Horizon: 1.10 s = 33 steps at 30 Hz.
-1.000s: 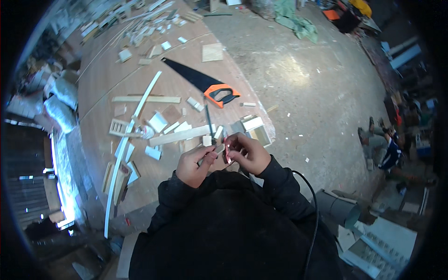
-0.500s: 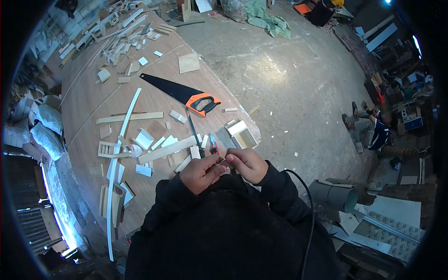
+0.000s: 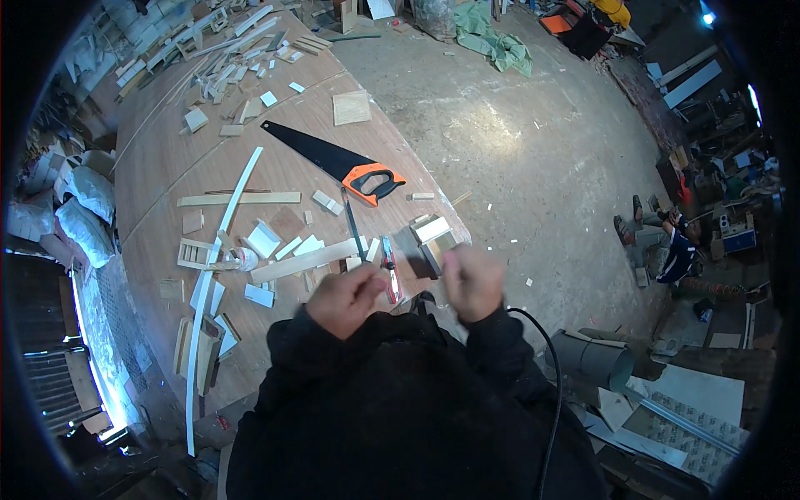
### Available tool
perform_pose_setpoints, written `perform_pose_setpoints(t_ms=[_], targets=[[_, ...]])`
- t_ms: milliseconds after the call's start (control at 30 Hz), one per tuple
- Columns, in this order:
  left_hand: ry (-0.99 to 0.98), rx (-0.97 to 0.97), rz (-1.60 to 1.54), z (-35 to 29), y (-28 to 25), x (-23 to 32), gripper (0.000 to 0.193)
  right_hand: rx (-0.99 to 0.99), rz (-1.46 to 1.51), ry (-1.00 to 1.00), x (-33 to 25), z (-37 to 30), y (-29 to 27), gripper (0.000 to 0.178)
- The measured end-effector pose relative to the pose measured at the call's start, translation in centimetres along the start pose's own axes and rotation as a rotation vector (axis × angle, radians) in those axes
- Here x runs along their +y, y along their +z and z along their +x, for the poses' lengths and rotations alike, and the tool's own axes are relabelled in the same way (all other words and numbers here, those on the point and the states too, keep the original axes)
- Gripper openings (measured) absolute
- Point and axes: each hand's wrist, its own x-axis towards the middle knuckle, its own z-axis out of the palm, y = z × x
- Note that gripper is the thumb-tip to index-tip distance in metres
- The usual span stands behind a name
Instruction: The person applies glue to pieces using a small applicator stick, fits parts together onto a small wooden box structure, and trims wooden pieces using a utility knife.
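The left hand [image 3: 346, 298] is curled around a slim red-handled tool [image 3: 389, 279], held at the near edge of the brown wooden surface [image 3: 167, 158]. The right hand [image 3: 472, 282] is raised beside it, blurred; its grip cannot be told.

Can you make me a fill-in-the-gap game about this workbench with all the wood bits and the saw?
1. The saw has an ______ handle.
2. The left hand holds a thin tool with a ______ grip.
3. The right hand is ______ the saw.
4. A black cable runs by the person's ______ arm.

Missing words: orange; red; not touching; right
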Motion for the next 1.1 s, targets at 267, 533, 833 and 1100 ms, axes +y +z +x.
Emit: perform_pose_setpoints(t_ms=[267,533,833,1100], targets=[[-0.12,-0.066,-0.343,-0.7,-2.3,0.8,0.032,0.108,0.301,0.395,6.2,0.1,-7.4,0.02],[-0.044,-0.053,-0.456,-0.5,-0.6,-0.2,0.041,-0.241,-0.309,0.61,12.5,-7.9,-6.3,0.034],[-0.101,0.058,-0.667,-1.5,0.0,-1.9,0.039,-0.936,0.236,0.668,11.2,-10.0,8.1,0.042],[-0.201,0.184,-0.727,-4.1,-0.4,0.1,0.035,-0.821,-0.368,0.549,12.6,-13.9,19.2,0.054]])
